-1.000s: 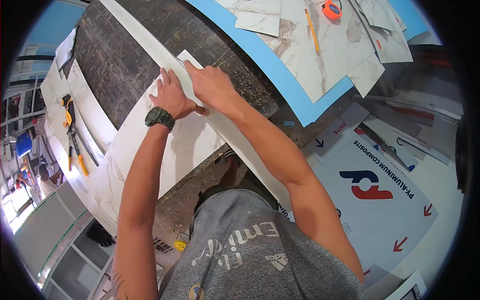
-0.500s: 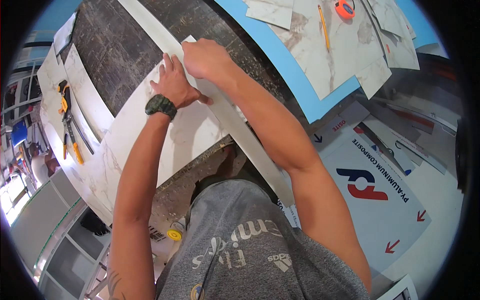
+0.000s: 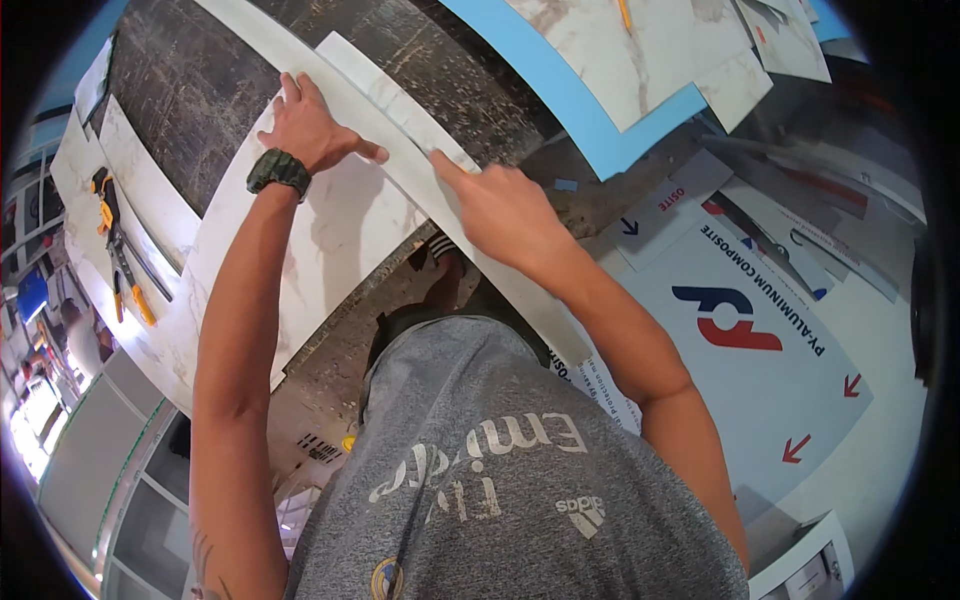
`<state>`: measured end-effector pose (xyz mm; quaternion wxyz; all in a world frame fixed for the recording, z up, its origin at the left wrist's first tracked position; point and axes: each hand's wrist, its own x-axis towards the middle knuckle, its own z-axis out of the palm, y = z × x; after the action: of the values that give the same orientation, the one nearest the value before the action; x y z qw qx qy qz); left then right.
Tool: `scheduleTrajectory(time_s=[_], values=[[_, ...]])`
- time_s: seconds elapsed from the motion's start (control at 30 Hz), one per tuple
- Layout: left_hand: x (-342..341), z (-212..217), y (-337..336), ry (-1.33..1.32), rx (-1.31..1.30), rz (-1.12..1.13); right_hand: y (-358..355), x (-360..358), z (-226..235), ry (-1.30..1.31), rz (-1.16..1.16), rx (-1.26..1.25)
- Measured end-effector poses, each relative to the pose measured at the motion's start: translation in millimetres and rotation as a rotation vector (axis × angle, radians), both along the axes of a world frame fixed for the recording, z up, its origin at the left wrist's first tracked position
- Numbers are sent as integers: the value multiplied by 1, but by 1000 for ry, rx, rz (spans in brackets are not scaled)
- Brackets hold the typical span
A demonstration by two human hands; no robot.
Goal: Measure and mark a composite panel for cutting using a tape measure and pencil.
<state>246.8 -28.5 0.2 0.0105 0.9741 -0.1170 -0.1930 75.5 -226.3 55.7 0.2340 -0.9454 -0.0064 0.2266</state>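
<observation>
Marble strip (image 3: 400, 105) running diagonally upper-left to lower-right, both hands (image 3: 315, 130) (image 3: 500, 205) pressing

A dark, streaked table (image 3: 200, 110) carries a large white marble-patterned panel (image 3: 330, 240) with a narrow strip of the same finish (image 3: 400, 105) lying along its far edge. On another pale panel (image 3: 130, 180) at the left lie yellow-handled pliers (image 3: 103, 205).

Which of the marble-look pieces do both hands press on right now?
The long narrow strip, under the left hand and right hand; the others are wider sheets.
</observation>
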Motion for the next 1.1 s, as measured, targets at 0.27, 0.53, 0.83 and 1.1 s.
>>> scheduleTrajectory(time_s=[0.27, 0.53, 0.83, 1.1], values=[[3, -10, 8, -99, 29, -23, -20, -83, 7, 73, -31, 30], [-1, -3, 2, -61, 11, 12, -18, -86, 14, 157, -50, -71], [-2, -11, 13, -112, -17, 27, -11, -35, 41, 85, -67, -121], [3, 2, 1, 16, 19, 53, 49, 131, -57, -259, -99, 170]])
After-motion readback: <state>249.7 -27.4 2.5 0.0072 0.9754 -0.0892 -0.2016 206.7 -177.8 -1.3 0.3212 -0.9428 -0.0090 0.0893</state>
